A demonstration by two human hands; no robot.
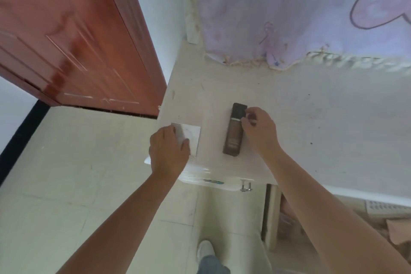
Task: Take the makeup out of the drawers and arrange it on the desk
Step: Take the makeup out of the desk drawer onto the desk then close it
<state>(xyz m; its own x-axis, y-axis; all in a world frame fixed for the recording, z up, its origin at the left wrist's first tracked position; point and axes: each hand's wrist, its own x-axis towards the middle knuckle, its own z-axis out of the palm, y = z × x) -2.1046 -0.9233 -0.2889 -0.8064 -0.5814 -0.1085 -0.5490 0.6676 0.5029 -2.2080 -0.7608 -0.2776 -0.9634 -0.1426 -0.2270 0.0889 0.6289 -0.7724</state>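
Left hand (169, 151) half-hides palette (189, 138); right hand (260, 131) pinches bottle (234, 131).

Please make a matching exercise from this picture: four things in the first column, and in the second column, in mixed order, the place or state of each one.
Things:
1. brown bottle
2. pale square case
3. red-brown door
4. metal handle

Places or states:
A. at the left of the desk, standing over the floor
B. on the desk's front edge, below the top
C. lying flat, black cap away from the person, right hand at its cap end
D. at the desk's left front corner, partly under the left hand

Pairs: 1-C, 2-D, 3-A, 4-B
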